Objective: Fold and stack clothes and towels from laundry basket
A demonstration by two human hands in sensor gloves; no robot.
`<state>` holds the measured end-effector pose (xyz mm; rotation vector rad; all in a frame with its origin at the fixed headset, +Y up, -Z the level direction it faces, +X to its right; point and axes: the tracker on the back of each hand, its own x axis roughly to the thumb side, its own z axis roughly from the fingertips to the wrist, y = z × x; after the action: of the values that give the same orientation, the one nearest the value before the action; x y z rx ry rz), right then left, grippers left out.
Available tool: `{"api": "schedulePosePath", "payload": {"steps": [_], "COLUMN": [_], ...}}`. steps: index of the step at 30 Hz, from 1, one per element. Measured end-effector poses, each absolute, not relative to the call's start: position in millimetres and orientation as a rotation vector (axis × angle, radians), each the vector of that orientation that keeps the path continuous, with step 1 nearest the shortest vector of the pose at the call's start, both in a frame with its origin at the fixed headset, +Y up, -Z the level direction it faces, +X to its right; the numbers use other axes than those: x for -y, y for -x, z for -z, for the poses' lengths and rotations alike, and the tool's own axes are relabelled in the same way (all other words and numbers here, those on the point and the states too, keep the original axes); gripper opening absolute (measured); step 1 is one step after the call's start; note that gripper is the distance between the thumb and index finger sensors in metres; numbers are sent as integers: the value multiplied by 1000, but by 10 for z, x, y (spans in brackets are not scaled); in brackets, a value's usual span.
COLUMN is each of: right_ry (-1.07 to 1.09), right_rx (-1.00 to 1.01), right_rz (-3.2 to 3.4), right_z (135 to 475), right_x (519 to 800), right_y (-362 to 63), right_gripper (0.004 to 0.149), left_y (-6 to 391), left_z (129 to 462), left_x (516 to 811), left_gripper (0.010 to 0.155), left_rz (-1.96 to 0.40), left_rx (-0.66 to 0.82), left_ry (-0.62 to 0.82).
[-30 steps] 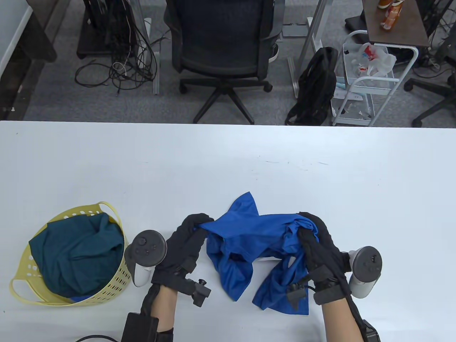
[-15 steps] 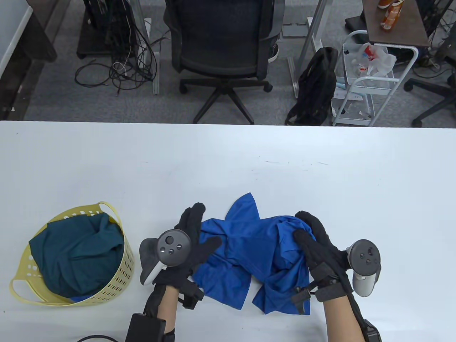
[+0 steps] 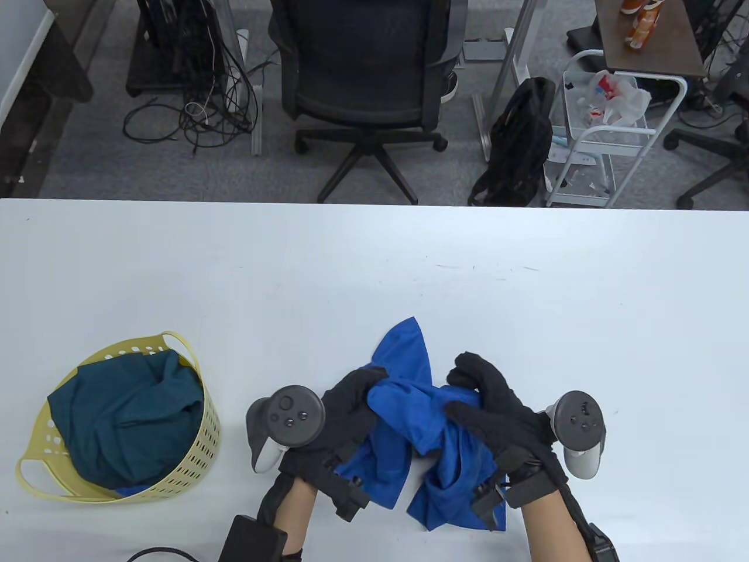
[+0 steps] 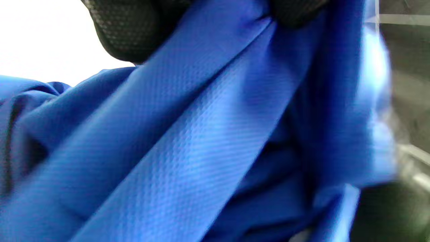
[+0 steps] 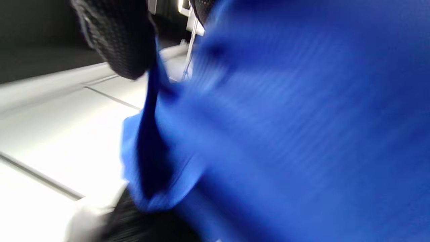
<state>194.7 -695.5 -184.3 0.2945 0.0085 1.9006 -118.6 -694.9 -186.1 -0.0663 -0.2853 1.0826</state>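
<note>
Hands closer — shirt (image 3: 418, 421) bunched (tighter).

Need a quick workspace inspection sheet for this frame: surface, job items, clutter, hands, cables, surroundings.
Surface: white table, faint scuffs.
Job's things: crumpled blue garment near front edge; yellow laundry basket at left, holding dark teal cloth.
Clutter: nothing seen on the table.
Grippers: left hand and right hand both grip the garment.
Cables: black cable at front edge; tangle on floor.
Surroundings: office chair, backpack, white cart.
</note>
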Motion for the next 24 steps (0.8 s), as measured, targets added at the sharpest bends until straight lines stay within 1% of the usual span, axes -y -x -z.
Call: {"api": "schedulePosePath", "payload": {"steps": [2,3,4,5,7,8,9,10,11,12,13,14,15,16,18,20,22,23,24], "right_ry": [-185,-177,-189,-257,-468,-581,-599,-600,-616,-637,-653,-655,-653,-622,-537,-397,-148,0,82], "right_rx": [140,189,193,145,-58,-272,-497,-688,-701,-732,-787,-767,-710,-609,-512,-495,-489,-370,-219], "right_rz": [-2067,-2164,-2241,-2315,-2379,-2382,-2408,-2452,-2559,-2676,-2808,-2899,-2921,-2873,-2566,-2270,-2167,-2307,-2463], "right_z": [1819,1816,1817,1823,1843,1854,1843,1820,1781,1762,1736,1728,1740,1781,1869,1929,1950,1949,1950], "right_x": [6960,6961,6961,6964,6993,7031,7074,7126,7216,7315,7381,7395,7371,7295,7147,7108,7130,7150,7162], "right_y": [-1974,-1955,-1931,-1884,-1748,-1652,-1566,-1484,-1374,-1265,-1188,-1156,-1161,-1231,-1490,-1740,-1948,-2040,-2087], "right_gripper": [80,75,68,56,39,43,55,78,97,104,98,75,57,42,42,44,44,44,50], "left_y": [1297,1348,1395,1428,1490,1508,1531,1548,1570,1586,1607,1618,1628,1633,1630,1609,1569,1546,1538], "left_z": [1868,1864,1865,1869,1904,1925,1953,1971,1994,2007,2021,2028,2036,2038,2043,2055,2069,2074,2079], "left_x": [6943,6931,6924,6931,7005,7057,7130,7180,7243,7278,7315,7334,7351,7362,7379,7418,7470,7495,7510], "left_gripper": [49,49,49,50,50,50,51,51,51,51,51,51,51,51,50,50,50,50,50], "left_rz": [-1119,-1075,-990,-910,-716,-648,-587,-561,-543,-536,-530,-524,-507,-475,-399,-336,-313,-261,-208], "left_rx": [168,75,7,-39,-150,-186,-220,-239,-259,-265,-273,-278,-279,-284,-288,-277,-264,-280,-292], "left_ry": [58,67,98,113,142,166,204,234,275,300,332,353,383,413,452,536,621,646,639]}}
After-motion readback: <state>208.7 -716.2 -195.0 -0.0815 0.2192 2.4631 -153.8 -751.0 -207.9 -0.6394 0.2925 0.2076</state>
